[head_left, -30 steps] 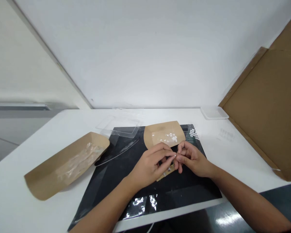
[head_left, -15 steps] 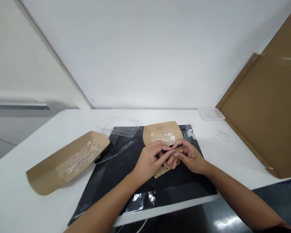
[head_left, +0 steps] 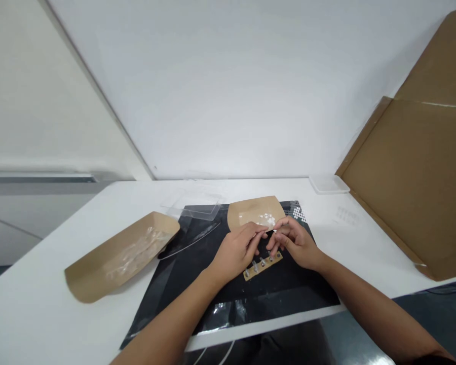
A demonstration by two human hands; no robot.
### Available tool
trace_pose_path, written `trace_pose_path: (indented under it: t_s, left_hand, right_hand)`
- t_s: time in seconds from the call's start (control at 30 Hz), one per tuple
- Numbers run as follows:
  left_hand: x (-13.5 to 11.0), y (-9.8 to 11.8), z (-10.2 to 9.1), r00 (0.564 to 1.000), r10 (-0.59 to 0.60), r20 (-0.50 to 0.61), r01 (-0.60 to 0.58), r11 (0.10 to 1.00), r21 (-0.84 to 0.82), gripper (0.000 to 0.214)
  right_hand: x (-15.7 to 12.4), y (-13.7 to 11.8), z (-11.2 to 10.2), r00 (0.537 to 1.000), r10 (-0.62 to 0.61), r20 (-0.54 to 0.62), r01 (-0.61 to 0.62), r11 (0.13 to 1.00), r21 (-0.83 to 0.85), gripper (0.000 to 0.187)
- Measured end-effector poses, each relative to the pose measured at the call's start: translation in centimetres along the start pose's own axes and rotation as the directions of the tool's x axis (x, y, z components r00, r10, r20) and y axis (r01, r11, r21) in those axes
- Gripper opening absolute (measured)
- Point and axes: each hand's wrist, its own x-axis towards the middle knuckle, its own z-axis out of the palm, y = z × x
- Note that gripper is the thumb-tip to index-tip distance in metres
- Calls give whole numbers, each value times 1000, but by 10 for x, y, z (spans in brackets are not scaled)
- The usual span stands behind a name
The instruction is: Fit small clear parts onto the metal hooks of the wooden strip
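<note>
My left hand (head_left: pixel 237 251) and my right hand (head_left: pixel 294 243) meet fingertip to fingertip over a black mat (head_left: pixel 197 284). Both pinch a tiny pale part between them, too small to name. Just below the fingers lies a small brown strip (head_left: pixel 262 265) with several short clear pegs standing on it. Behind the hands sits a brown paper tray (head_left: pixel 255 213) holding small white pieces.
A larger brown paper tray (head_left: pixel 117 256) with clear plastic pieces lies at the left. Clear plastic sheets (head_left: pixel 195 205) lie behind the mat. A white dotted sheet (head_left: pixel 299 214), a clear lid (head_left: pixel 329 183) and a big cardboard sheet (head_left: pixel 418 177) are at the right.
Both hands have shifted a little away from me, uncovering the brown strip with pegs. The head camera has tilted and turned slightly.
</note>
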Motion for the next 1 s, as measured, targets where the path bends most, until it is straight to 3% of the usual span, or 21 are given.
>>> trace_pose_path:
  t_s: [0.23, 0.37, 0.47, 0.63, 0.8, 1.0]
  left_hand:
    - [-1, -9, -4, 996, 9, -90, -7, 1000, 22, 39]
    - [0, -15, -5, 991, -1, -134, 2, 1000, 10, 58]
    - [1, -14, -5, 988, -3, -156, 9, 999, 32, 55]
    - [2, -1, -8, 992, 47, -113, -33, 992, 120, 38]
    - [3, 3, -7, 996, 54, -68, -50, 997, 66, 30]
    - [0, 5, -1, 998, 6, -65, -10, 998, -61, 24]
  right_hand:
    - [-1, 2, -5, 994, -100, -33, 91, 973, -211, 30]
    - [0, -3, -9, 983, -104, -153, 37, 922, -386, 25]
    - [2, -6, -15, 958, -110, -264, -24, 890, -455, 26]
    - [5, -7, -21, 924, -135, -356, -33, 904, -427, 27]
    - [7, -7, -20, 934, -178, -309, 11, 881, -473, 23]
    - [7, 5, -13, 959, -142, -246, 63, 951, -303, 21]
